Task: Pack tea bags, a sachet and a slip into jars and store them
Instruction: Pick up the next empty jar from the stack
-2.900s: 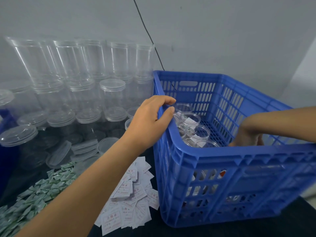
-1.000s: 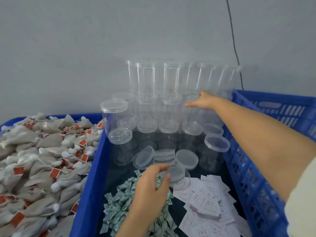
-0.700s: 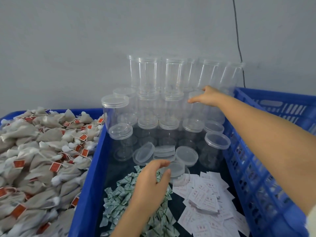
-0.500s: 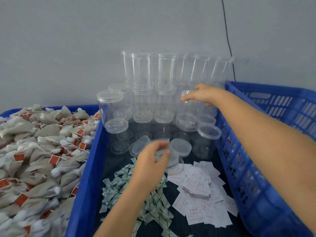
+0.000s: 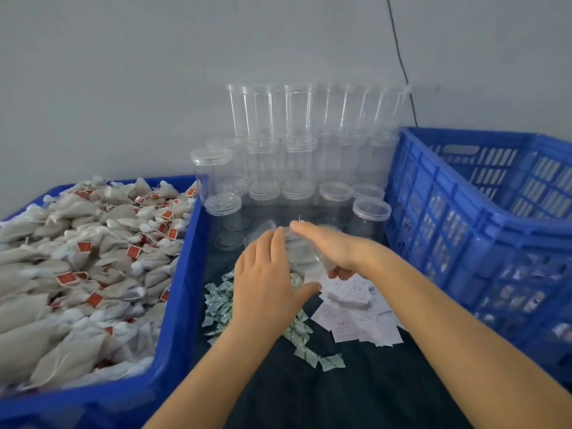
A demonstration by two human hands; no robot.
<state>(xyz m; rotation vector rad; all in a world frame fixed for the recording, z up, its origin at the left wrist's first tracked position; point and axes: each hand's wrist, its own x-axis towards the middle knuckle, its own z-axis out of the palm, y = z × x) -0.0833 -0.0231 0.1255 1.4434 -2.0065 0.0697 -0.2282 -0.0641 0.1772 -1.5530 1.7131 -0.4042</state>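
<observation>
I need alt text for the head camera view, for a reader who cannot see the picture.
Two bare hands, left hand and right hand, hold a clear jar over green sachets and white slips. Tea bags fill a blue bin at left; empty jars stand stacked behind, a blue crate at right.

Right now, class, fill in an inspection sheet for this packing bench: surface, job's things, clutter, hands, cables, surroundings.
Surface: dark cloth.
Job's things: tea bags in left blue bin; green sachets; white slips; stacked clear jars.
Clutter: nothing seen.
Hands: left hand and right hand together hold a clear jar, blurred.
Cables: black cable down wall.
Surroundings: grey wall; blue crate right.
</observation>
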